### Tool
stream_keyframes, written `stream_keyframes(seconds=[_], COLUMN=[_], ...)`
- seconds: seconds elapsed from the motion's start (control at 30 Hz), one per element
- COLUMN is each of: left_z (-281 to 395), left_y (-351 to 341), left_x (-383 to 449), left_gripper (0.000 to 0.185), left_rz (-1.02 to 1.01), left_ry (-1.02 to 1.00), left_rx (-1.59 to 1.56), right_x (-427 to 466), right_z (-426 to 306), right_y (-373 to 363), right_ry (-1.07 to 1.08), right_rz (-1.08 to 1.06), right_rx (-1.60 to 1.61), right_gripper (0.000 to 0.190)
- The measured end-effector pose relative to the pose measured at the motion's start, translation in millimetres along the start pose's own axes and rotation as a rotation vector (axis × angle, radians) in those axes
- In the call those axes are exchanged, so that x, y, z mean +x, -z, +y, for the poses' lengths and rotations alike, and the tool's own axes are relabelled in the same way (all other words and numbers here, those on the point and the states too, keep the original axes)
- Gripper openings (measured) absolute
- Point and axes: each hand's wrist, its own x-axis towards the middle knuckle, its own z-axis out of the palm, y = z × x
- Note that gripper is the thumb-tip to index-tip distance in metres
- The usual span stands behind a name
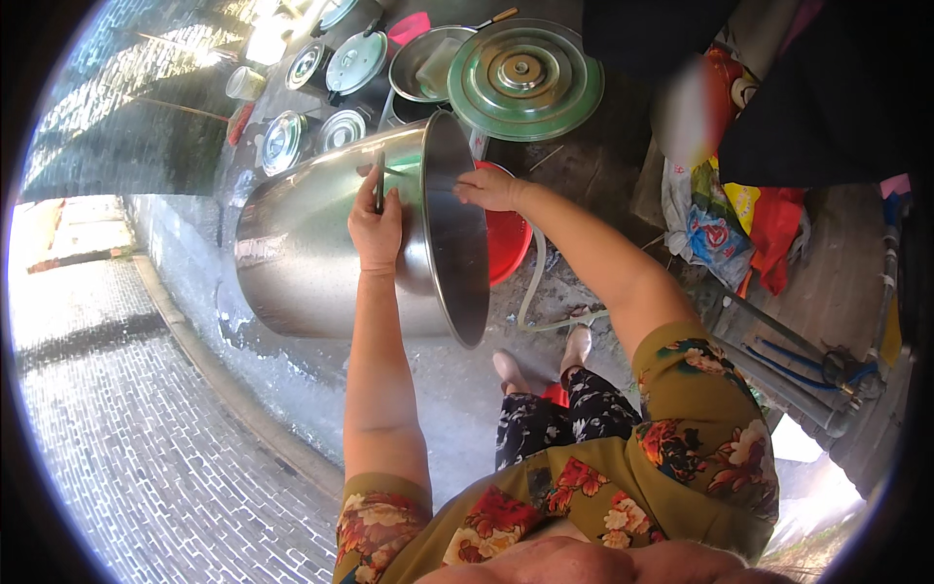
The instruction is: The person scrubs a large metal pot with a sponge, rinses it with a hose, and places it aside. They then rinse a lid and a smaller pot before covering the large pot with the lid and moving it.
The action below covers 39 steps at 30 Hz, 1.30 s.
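Observation:
A large stainless steel stockpot (306, 248) lies tilted on its side in front of me, its mouth facing right. My left hand (378, 230) grips the loop handle on the pot's upper side. At the pot's mouth is my right hand (490, 188), its fingers reaching past the rim over the dark interior. Whether those fingers touch the wall or pinch something small is unclear. Behind the rim, partly covered by the pot and my right hand, is a red plastic basin (509, 244). A pale hose (538, 281) curves along the ground from beside the basin.
Beyond the pot stand a wide round metal lid (522, 109), a pan (405, 69) with a wooden handle, and several lidded pots (356, 64). A broom (239, 123) lies at upper left. Plastic bags (719, 233) and pipes (781, 390) are on the right. Brick paving (146, 409) runs along the left.

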Motion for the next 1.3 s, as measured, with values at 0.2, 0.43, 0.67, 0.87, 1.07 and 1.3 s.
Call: stream_keyframes(seconds=[0.2, 0.43, 0.67, 0.87, 1.07, 1.3], left_z=[5.2, 11.1, 14.5, 7.9, 0.4, -7.8], left_y=[7.8, 11.6, 7.4, -0.9, 4.4, -2.2], left_x=[-2.1, -1.3, 2.2, 5.2, 5.2, 9.2], left_gripper=[0.041, 0.041, 0.042, 0.042, 0.041, 0.041], left_rz=[-0.053, -0.081, -0.101, -0.092, -0.076, -0.055], left_ry=[0.087, 0.08, 0.115, 0.048, 0.046, -0.052], left_rx=[0.032, 0.029, 0.095, 0.039, 0.066, 0.118], right_x=[-2.9, -75.8, -143.9, -129.3, -97.0, -106.0], right_z=[-39.0, 3.9, 6.6, 5.5, 5.7, 12.7], right_y=[-6.6, 48.0, 22.2, -44.3, -51.0, -42.3], right_ry=[0.062, -0.078, -0.217, -0.029, -0.136, -0.078], right_rz=[-0.367, -0.396, -0.49, -0.467, -0.37, -0.764], right_rx=[-0.138, -0.196, -0.197, -0.126, 0.184, -0.153], right_gripper=[0.033, 0.032, 0.024, 0.023, 0.026, 0.031])
